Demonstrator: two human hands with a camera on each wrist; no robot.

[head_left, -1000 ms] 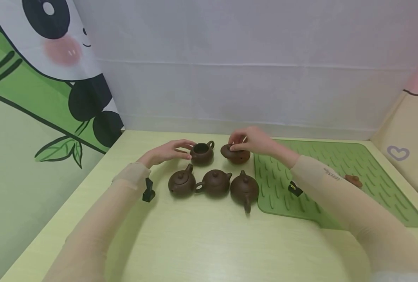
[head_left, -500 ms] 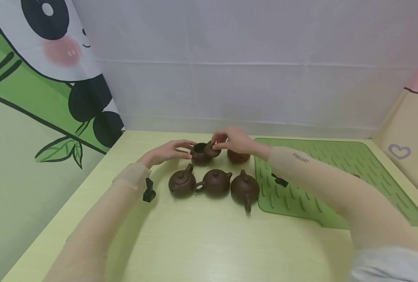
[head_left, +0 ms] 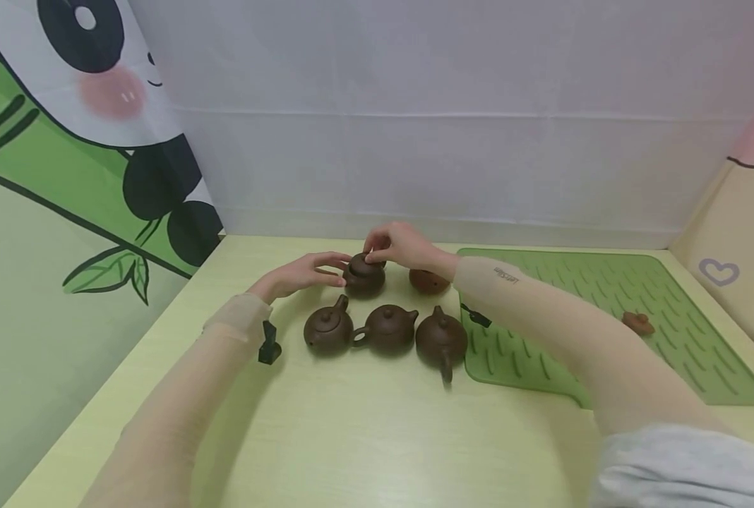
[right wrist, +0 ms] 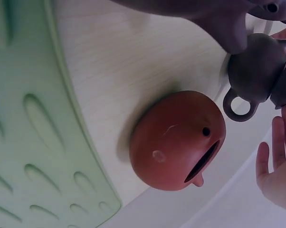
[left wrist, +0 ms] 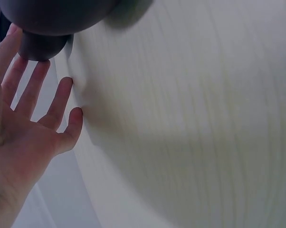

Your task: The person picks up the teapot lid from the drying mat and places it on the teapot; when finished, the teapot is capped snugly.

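Note:
At the back of the table stands a dark brown teapot (head_left: 366, 283). My right hand (head_left: 409, 248) pinches a dark brown lid (head_left: 359, 264) by its top, right at the pot's mouth. In the right wrist view the lid (right wrist: 283, 88) tilts against the pot's opening. My left hand (head_left: 302, 274) touches the pot's left side, its fingers extended and spread in the left wrist view. A reddish-brown pot (right wrist: 171, 142) without a lid stands to the right, partly behind my right wrist in the head view.
Three lidded dark brown teapots stand in a front row: left (head_left: 328, 331), middle (head_left: 390, 331) and right (head_left: 441, 342). A green ridged mat (head_left: 542, 367) covers the table's right side, bearing a small reddish-brown lid (head_left: 638, 324). A pale cloth wall (head_left: 415, 169) rises behind.
My right hand has moved left from above the reddish-brown pot, carrying the dark brown lid to the back teapot's mouth. My left hand has stayed at that teapot's side.

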